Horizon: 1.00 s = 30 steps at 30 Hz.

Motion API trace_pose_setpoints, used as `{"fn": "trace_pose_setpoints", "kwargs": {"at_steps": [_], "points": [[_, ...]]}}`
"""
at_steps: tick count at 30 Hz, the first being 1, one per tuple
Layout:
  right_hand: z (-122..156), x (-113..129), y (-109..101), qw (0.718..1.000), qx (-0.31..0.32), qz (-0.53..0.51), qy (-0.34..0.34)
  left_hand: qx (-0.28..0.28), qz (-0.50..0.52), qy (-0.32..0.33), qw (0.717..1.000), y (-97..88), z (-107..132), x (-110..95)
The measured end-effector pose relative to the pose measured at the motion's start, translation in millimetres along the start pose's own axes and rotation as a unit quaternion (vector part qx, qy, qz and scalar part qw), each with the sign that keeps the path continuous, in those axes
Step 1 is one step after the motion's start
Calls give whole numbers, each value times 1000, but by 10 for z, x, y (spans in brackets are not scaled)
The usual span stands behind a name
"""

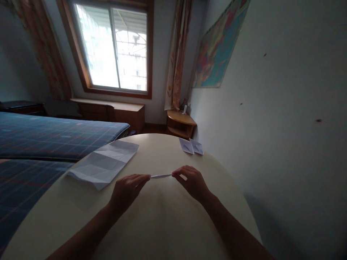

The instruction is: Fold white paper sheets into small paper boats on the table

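A narrow strip of folded white paper (161, 176) stretches between my two hands, seen almost edge-on above the table. My left hand (128, 189) pinches its left end between thumb and fingers. At the other end, my right hand (191, 182) grips it in the same way, with a small gap showing between thumb and forefinger. Left of my left hand lies a large creased sheet of white paper (108, 162), its fold lines showing. Beyond my right hand, two small folded paper pieces (186, 146) lie side by side.
The pale round table (159, 151) carries all the paper. A plaid mattress (54, 135) borders it on the left, and a white wall (279, 144) rises on the right. Farther back stand a wooden desk (130, 112) and a small corner shelf (180, 117) below the window.
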State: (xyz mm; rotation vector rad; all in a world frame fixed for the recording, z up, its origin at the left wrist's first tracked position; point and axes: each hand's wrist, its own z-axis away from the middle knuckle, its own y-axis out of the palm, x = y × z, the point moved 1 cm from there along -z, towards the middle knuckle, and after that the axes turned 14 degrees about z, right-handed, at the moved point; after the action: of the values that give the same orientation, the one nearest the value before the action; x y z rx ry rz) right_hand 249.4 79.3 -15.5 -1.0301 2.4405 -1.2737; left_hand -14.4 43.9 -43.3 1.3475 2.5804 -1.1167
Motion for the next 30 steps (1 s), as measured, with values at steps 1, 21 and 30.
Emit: {"fn": "trace_pose_setpoints", "kwargs": {"at_steps": [1, 21, 30], "points": [[2, 4, 5, 1000, -2, -4, 2, -2, -3, 3, 1000, 9, 8, 1], [56, 337, 280, 954, 8, -207, 218, 28, 82, -73, 994, 235, 50, -310], [60, 405, 277, 952, 14, -228, 204, 110, 331, -173, 921, 309, 62, -369]]}}
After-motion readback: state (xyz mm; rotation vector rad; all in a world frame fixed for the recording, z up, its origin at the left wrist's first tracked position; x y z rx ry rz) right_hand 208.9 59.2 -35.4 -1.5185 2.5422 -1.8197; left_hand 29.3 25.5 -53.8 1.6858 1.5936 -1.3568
